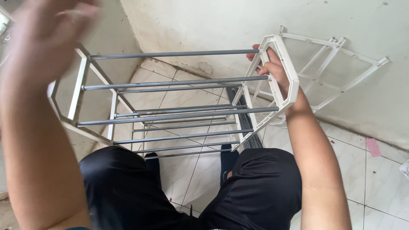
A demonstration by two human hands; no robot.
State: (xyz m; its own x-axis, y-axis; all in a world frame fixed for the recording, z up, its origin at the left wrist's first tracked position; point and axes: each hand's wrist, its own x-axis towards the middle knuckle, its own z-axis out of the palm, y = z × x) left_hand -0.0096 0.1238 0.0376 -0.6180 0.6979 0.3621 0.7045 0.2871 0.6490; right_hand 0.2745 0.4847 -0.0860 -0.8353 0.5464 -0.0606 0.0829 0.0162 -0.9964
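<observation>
grey metal rods (179, 83) of a shoe rack run left-right across the frame; right hand (272, 68) grips its white end frame (281, 72), left hand (47, 30) raised open, blurred, upper left.

The right hand (272, 70) is closed around the white plastic side frame (284, 81) of a rack whose grey metal rods (179, 116) run across to a second white side frame (79, 91) on the left, the whole rack held above the person's black-clad knees. The left hand (47, 30) is raised close to the camera, blurred, open and touching nothing. Another loose white plastic frame (336, 70) leans against the stained wall behind the right hand, and a small pink scrap (374, 147) lies on the pale floor tiles (191, 170).
</observation>
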